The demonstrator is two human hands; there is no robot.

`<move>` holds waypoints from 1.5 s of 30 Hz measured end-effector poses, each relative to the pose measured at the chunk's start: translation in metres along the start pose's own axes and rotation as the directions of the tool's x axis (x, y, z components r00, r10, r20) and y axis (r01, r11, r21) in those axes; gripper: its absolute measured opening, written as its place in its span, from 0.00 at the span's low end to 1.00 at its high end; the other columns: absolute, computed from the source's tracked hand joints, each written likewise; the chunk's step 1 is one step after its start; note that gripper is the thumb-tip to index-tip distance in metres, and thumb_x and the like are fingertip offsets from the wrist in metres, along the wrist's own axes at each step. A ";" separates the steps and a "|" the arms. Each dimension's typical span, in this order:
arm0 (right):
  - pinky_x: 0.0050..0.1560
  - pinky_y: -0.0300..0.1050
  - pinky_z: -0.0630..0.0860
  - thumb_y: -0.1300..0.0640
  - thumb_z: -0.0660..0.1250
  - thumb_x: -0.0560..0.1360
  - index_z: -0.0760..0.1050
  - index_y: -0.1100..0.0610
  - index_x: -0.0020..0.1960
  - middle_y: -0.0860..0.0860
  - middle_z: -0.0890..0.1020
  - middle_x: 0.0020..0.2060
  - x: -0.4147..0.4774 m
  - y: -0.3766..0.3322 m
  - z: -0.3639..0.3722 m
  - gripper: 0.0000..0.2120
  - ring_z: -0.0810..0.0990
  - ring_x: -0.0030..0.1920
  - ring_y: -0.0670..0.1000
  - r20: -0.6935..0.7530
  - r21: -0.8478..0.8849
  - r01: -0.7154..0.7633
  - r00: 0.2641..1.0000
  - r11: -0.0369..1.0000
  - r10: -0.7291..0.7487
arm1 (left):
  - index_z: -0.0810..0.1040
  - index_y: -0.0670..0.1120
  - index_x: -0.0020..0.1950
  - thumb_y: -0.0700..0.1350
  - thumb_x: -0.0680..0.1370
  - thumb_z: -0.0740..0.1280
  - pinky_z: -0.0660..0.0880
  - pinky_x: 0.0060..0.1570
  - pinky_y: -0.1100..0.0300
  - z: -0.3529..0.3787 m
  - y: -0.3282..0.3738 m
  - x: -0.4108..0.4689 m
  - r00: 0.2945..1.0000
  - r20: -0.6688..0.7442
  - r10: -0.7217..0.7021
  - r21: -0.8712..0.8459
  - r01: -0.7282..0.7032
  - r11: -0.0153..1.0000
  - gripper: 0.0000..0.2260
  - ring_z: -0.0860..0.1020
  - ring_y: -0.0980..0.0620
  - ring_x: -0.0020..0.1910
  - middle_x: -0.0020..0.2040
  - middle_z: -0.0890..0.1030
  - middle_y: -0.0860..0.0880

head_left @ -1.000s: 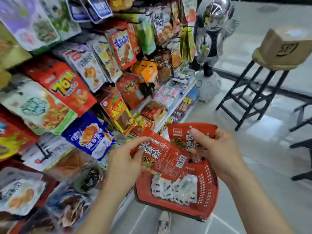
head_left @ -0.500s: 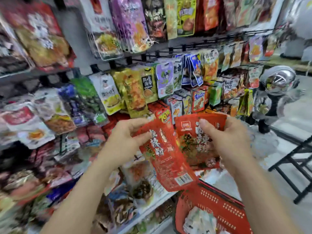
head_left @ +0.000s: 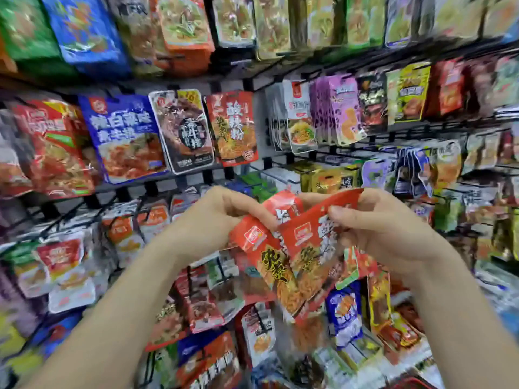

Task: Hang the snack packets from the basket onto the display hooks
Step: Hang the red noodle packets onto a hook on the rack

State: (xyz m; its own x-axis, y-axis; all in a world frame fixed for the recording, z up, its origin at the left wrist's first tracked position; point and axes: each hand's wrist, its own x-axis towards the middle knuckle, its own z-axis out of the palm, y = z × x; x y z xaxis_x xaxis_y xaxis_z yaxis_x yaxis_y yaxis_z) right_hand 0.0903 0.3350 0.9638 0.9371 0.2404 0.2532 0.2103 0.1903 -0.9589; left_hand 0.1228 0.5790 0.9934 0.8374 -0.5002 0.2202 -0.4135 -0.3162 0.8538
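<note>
I hold two red snack packets side by side in front of the display rack. My left hand (head_left: 213,220) grips the top of the left red packet (head_left: 269,262). My right hand (head_left: 384,231) pinches the top edge of the right red packet (head_left: 311,248), which overlaps the left one. A matching red packet (head_left: 233,127) hangs on a hook in the row above my hands. Only a red sliver of the basket (head_left: 415,384) shows at the bottom edge.
Black wire hooks (head_left: 280,175) stick out of the rack just above my hands, some of them bare. Rows of hanging packets fill the wall: a blue packet (head_left: 126,136), a dark packet (head_left: 185,130), purple packets (head_left: 337,110). The picture is blurred.
Both hands have risen with the two red packets from above the basket to the rack's middle rows. My view swung up, and the basket dropped almost out of sight.
</note>
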 end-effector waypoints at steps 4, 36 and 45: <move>0.26 0.37 0.75 0.57 0.74 0.64 0.83 0.60 0.40 0.55 0.84 0.35 0.023 -0.001 0.043 0.07 0.80 0.30 0.48 -0.036 -0.177 0.063 0.997 0.982 -0.071 | 0.86 0.53 0.35 0.21 0.74 0.55 0.77 0.36 0.63 -0.022 0.009 -0.009 0.998 0.060 -0.002 -0.008 0.003 1.000 0.32 0.81 0.54 0.33 0.36 0.85 0.50; 0.25 0.40 0.73 0.57 0.71 0.75 0.82 0.54 0.39 0.50 0.84 0.31 0.229 -0.039 0.009 0.06 0.78 0.26 0.45 -0.058 -0.423 0.414 0.875 0.806 -0.480 | 0.83 0.57 0.39 0.48 0.72 0.75 0.75 0.37 0.72 -0.084 0.030 0.186 0.543 -0.742 0.393 0.421 -0.079 0.904 0.04 0.80 0.66 0.39 0.38 0.82 0.62; 0.26 0.28 0.66 0.55 0.71 0.75 0.80 0.49 0.37 0.37 0.79 0.24 0.233 -0.045 0.006 0.08 0.75 0.23 0.37 0.017 -0.494 0.428 0.875 0.757 -0.484 | 0.85 0.51 0.41 0.43 0.73 0.75 0.79 0.34 0.63 -0.085 0.035 0.184 0.624 -0.770 0.133 0.085 -0.105 0.991 0.02 0.83 0.56 0.36 0.38 0.85 0.52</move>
State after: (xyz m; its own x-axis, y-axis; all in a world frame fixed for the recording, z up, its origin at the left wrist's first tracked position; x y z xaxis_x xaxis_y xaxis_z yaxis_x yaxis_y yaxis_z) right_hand 0.2976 0.3887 1.0664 0.7134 0.1347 0.6877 0.6981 -0.2228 -0.6805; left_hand 0.2926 0.5449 1.1041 0.7428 0.2669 0.6140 -0.5285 -0.3294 0.7825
